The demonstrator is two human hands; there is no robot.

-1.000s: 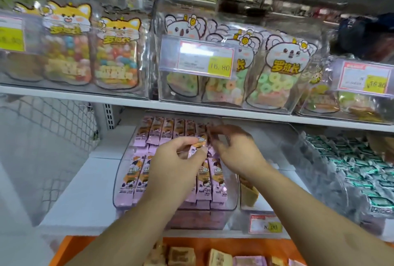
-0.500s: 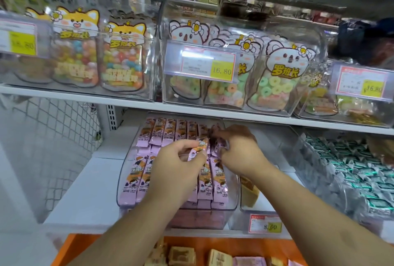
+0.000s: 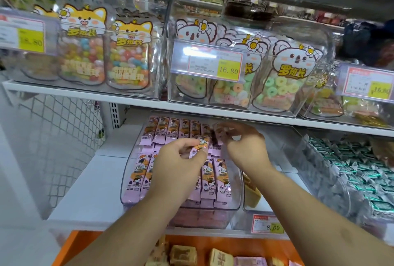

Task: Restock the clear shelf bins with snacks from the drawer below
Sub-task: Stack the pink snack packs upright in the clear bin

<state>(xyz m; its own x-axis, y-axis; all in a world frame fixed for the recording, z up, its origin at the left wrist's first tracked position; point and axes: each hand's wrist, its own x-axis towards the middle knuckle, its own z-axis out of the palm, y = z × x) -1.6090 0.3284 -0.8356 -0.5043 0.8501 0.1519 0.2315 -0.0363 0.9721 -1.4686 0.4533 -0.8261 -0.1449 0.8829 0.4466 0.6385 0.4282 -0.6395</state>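
Barely a shift from half a second ago: both hands stay over the clear bin (image 3: 128, 180) on the lower shelf, and the right hand (image 3: 245, 148) has nudged its packet a touch further toward the back row. That hand pinches a pink snack packet (image 3: 219, 135) between thumb and fingertips, tilted, right at the end of the rear row of pink packets (image 3: 170, 129). Left hand (image 3: 179, 159) is curled around another pink-and-orange packet (image 3: 201, 145), thumb on top, holding it just above the front row of packets (image 3: 221, 178) that lie flat, side by side, in the bin. The two hands are close together, nearly touching at the fingertips.

Down at the bottom edge, the orange drawer (image 3: 85, 242) shows tan wrapped snacks (image 3: 183, 255) and a pink packet lying in it. An 8.00 price tag (image 3: 267, 224) sits on the shelf front just right of the bin. To the right, a clear bin holds green-and-silver wrapped candies (image 3: 362, 169). On the shelf above, fox-topped jelly bean bags (image 3: 83, 50) stand left, koala-topped gummy ring bags (image 3: 285, 78) centre, behind a 16.80 tag (image 3: 215, 67).
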